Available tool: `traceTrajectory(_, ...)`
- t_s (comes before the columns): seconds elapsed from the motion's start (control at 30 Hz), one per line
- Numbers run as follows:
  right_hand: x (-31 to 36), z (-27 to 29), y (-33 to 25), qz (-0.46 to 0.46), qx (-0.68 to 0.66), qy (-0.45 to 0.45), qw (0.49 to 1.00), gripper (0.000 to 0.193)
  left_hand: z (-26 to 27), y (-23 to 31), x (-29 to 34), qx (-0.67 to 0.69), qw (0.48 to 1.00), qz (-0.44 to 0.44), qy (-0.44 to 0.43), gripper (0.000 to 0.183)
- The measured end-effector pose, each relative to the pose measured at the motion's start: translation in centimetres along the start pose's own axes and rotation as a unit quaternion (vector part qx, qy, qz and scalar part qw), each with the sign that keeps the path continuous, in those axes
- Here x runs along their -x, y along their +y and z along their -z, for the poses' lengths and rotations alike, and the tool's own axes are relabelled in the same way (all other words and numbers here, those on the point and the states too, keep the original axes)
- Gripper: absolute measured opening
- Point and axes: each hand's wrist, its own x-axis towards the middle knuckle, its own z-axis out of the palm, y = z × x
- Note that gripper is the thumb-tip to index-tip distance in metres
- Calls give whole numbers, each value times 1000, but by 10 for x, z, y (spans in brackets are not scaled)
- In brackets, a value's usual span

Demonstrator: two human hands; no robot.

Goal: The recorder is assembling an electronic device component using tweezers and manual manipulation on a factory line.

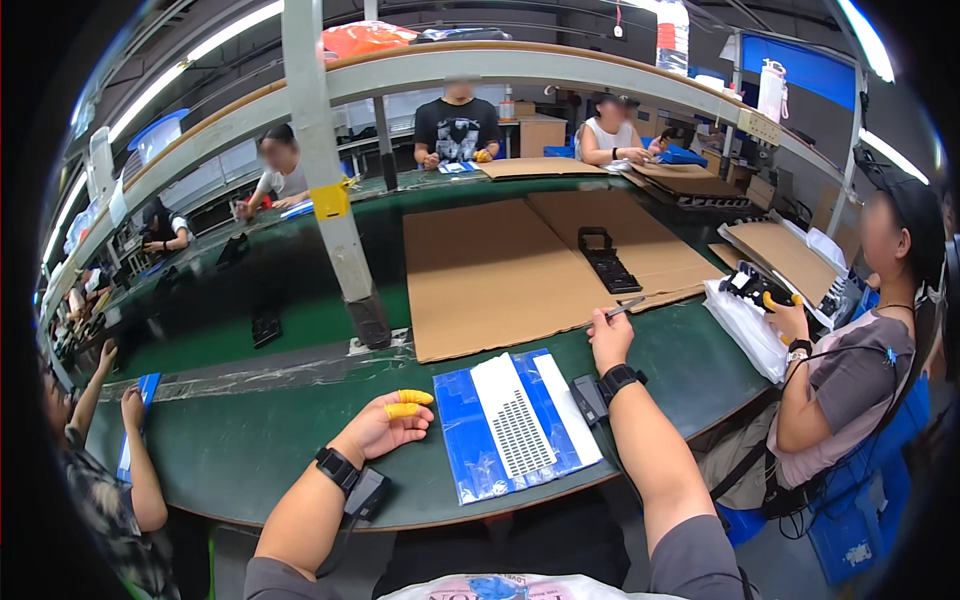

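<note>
My left hand (393, 424), with yellow finger cots on two fingers, rests palm partly up beside the left edge of a blue board (463, 440). Its fingers are loosely bent, with nothing in them. On the board lies a white sheet (518, 425) with rows of small black rectangular pieces, next to a plain white strip (568, 410). Beyond the board's far right corner, my right hand (608, 342) is closed around thin metal tweezers (627, 307), tips pointing right over the near edge of the cardboard.
Large cardboard sheets (490, 270) cover the green table (380, 500) ahead, with a black plastic frame part (606, 262) on them. Another black part (266, 330) lies left, past a metal post (335, 220). A person at right holds a black part (752, 287) over white bags (745, 330).
</note>
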Motion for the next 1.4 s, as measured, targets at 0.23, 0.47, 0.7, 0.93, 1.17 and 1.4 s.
traceTrajectory(0.23, 3, -2, -12, 19, -16, -13, 1000, 12, 5, 4, -3, -35, 998, 44, -18, 24)
traceTrajectory(0.47, -6, 11, -18, 48, -54, 73, 995, 10, 5, 6, -7, -34, 997, 60, -38, 25)
traceTrajectory(0.7, -9, 5, -5, 27, -49, 69, 996, 10, 5, 9, -7, -39, 997, 63, -28, 25)
traceTrajectory(0.93, -13, 7, -3, 10, -74, 78, 994, 8, 10, 12, -9, -36, 995, 79, -49, 27)
traceTrajectory(1.17, -8, 8, -8, 1, -46, 55, 997, 9, 7, 7, -8, -25, 996, 73, -36, 27)
traceTrajectory(1.4, 2, 0, -22, 11, -65, -4, 998, 11, 7, 6, -7, -26, 997, 67, -24, 29)
